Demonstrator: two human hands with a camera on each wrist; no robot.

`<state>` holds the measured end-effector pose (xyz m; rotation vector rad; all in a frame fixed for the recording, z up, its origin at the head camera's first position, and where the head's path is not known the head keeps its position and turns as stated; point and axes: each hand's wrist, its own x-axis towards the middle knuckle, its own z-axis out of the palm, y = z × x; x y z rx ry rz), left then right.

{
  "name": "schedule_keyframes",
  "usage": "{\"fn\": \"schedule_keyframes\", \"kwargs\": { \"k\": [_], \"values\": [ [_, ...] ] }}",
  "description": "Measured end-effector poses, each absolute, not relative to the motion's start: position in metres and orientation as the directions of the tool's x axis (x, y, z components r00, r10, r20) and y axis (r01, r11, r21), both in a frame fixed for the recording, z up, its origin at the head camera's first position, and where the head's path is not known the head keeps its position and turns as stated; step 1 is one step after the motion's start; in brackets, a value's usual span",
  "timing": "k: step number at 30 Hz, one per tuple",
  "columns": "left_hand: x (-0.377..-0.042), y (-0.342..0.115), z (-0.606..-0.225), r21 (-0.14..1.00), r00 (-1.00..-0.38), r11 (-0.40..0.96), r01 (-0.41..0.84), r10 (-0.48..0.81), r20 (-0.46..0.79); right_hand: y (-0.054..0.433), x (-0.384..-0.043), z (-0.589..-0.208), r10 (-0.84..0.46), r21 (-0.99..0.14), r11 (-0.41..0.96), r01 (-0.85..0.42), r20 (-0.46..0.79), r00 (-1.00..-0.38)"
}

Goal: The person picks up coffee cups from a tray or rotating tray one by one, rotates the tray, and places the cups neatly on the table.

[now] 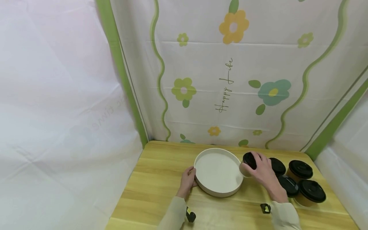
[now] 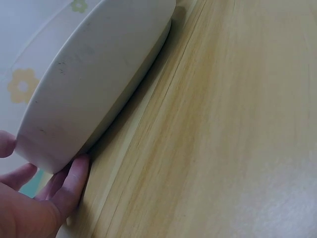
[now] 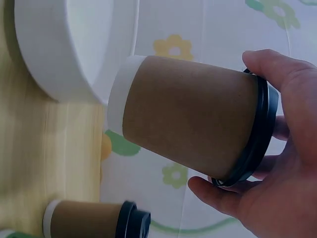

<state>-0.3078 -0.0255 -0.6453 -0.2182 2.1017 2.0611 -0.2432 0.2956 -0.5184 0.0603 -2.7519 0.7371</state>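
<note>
A round, shallow off-white tray (image 1: 219, 174) lies on the wooden table. At its left side my left hand (image 1: 187, 182) grips the wall, the thumb up at the rim and other fingers low near the base, as the left wrist view shows on the tray's side (image 2: 94, 74). My right hand (image 1: 263, 171) holds a brown paper cup (image 3: 190, 114) by its black lid (image 3: 262, 129), fingers spread round the lid's edge. That cup is tilted and raised off the table, beside the tray's right rim.
Several more lidded brown cups stand on the right of the table, among them one with a black lid (image 1: 300, 169) and another cup (image 1: 307, 199) nearer the front. A white flowered curtain (image 1: 201, 64) hangs behind the table (image 1: 149, 188) and at both sides.
</note>
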Motion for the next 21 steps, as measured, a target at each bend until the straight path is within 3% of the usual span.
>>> {"fn": "schedule_keyframes", "kwargs": {
  "k": [21],
  "values": [
    [-0.309, -0.025, -0.647, 0.967, -0.967, 0.016, -0.253, 0.024, -0.253, 0.325, -0.235, -0.552, 0.063, -0.399, 0.917, -0.027, 0.211, -0.976]
  ]
}}
